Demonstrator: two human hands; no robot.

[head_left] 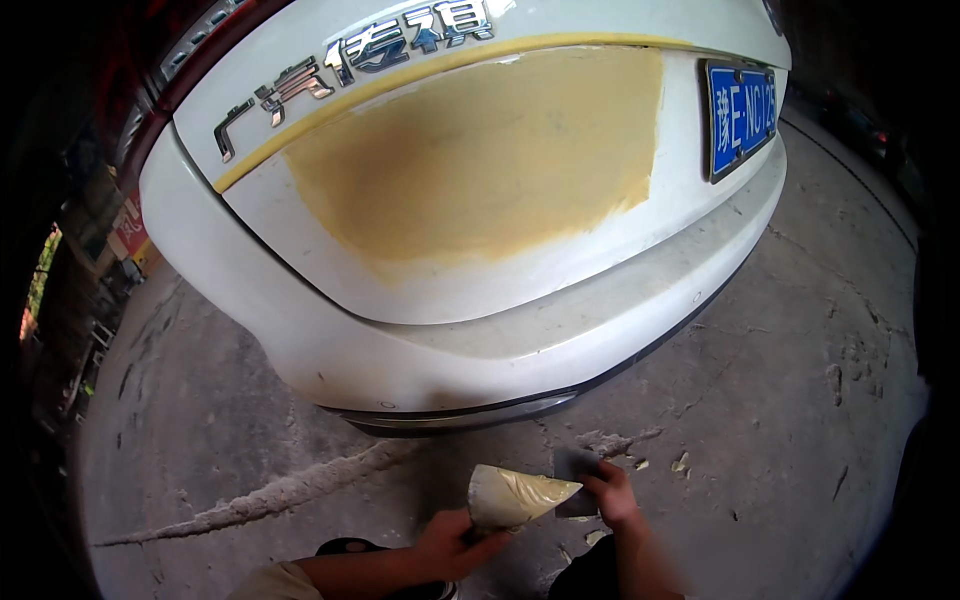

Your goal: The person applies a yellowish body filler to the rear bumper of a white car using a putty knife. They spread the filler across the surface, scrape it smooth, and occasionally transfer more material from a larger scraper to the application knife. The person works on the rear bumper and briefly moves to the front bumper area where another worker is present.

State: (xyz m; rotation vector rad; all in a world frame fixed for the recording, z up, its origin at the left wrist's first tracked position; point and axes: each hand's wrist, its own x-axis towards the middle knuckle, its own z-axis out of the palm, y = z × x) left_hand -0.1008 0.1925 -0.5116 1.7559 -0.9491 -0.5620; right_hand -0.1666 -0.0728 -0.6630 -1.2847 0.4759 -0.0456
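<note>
Putty board (505, 497), likely light, stiff and slippery where coated, best held by its edge, left fingers (486, 549) pinching it, right fingers (604, 484) a dark blade (571, 466)

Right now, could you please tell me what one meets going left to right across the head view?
Red tail light, left hand, pale piece with yellow paste, right hand, blue number plate.

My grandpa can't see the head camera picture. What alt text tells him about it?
A person's left hand holds a pale, pointed piece smeared with yellow paste, and the right hand holds a dark, flat sheet. In front, a white car's rear has a big tan patch.
</note>
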